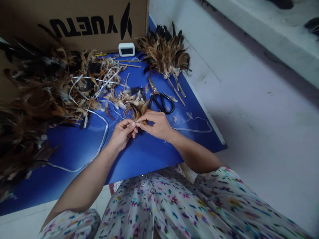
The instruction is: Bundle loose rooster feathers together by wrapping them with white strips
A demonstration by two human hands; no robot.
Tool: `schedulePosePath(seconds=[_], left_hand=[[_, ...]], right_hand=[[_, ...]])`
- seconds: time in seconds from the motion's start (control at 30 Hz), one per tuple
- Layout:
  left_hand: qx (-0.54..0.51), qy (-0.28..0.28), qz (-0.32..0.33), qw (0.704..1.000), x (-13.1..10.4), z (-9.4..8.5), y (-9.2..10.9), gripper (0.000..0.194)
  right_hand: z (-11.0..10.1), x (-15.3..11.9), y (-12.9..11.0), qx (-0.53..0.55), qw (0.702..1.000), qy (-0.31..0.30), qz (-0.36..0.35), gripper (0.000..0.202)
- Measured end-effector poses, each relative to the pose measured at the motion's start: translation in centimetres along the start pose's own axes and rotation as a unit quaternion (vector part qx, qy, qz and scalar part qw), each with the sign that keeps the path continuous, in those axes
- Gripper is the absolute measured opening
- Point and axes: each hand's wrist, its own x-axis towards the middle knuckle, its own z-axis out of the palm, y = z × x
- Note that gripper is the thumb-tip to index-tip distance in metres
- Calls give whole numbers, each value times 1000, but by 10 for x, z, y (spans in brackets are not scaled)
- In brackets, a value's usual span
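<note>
A small bunch of brown and black feathers (138, 111) is pinched at its base between my two hands, above the blue table. My left hand (124, 132) closes thumb and fingers on the bottom of the bunch. From the other side, my right hand (157, 124) pinches it too, its fingertips touching the left ones. What lies exactly between the fingertips is too small to make out. Just beyond my right hand rest scissors (159, 99) with black handles and rusty blades. Loose feathers (122, 99) lie beyond my hands.
A big heap of feathers (42, 96) covers the left side, with white ribbon (106, 124) trailing across the blue table (149, 156). Finished-looking feather bundles on sticks (166, 53) lie at the back right. A small white clock (126, 49) stands before a cardboard box (82, 20).
</note>
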Motion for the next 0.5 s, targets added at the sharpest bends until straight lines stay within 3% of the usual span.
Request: schedulePosePath(seconds=[0.5], left_hand=[[-2,1,2,1000,0,0,-1,36]], right_hand=[[0,-2,2,-21,999,-22,24,15]])
